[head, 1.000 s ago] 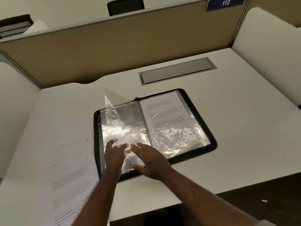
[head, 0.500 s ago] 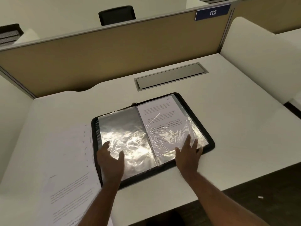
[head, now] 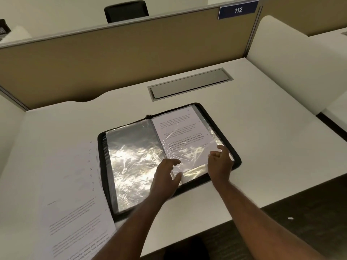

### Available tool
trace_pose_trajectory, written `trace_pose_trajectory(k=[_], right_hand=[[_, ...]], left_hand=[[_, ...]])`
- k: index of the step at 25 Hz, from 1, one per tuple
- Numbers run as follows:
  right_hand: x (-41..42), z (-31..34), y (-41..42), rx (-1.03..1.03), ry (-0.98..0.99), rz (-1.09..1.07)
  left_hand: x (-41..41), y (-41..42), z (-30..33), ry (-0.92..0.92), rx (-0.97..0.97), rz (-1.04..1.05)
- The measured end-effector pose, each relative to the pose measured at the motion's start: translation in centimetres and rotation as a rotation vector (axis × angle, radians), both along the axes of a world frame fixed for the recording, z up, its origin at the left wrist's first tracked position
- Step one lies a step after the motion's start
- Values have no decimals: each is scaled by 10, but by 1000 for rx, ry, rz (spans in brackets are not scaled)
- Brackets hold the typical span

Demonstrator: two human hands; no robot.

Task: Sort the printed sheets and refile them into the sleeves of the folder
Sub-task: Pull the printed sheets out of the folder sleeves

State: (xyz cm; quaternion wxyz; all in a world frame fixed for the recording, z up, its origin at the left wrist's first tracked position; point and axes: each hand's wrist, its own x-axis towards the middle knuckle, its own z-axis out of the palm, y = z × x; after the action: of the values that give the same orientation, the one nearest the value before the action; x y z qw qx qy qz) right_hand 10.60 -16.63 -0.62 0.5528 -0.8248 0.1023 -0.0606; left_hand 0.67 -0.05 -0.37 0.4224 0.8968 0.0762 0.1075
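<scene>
On the desk (head: 262, 128) we've got 1 sheet (head: 180, 132) in the folder (head: 237, 160), right hand (head: 219, 164) pinching its sleeve edge, left hand (head: 165, 177) flat, w/ the loose stack (head: 71, 194) left.

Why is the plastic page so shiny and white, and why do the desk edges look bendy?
In the head view, light from above glares off the crinkled empty sleeve, washing out its near part; the same glare hides the lower lines of the printed sheet; the wide-angle lens bows the desk edges and the partition; the loose sheets look faint and overexposed.
</scene>
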Motion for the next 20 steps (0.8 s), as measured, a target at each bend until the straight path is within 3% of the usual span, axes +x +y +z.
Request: trace_pose_trajectory(k=[3,7,11,13,17,20], right_hand=[[5,7,-8,-37,-40,43],[4,13,-9,195,-47,99],[-10,18,-13,148,-134,245],[-22,18,-18,9,-343,377],[-48,-17,-32,-501,-841,706],[-52,-48,-30,-785,-743,822]], left_hand=[[11,-13,1,37,109,-33],[23,-31,2,177,282,-19],[32,-36,1,112,263,49],[34,-35,1,88,250,73],[33,-30,-3,55,171,126],[29,-28,-4,32,141,150]])
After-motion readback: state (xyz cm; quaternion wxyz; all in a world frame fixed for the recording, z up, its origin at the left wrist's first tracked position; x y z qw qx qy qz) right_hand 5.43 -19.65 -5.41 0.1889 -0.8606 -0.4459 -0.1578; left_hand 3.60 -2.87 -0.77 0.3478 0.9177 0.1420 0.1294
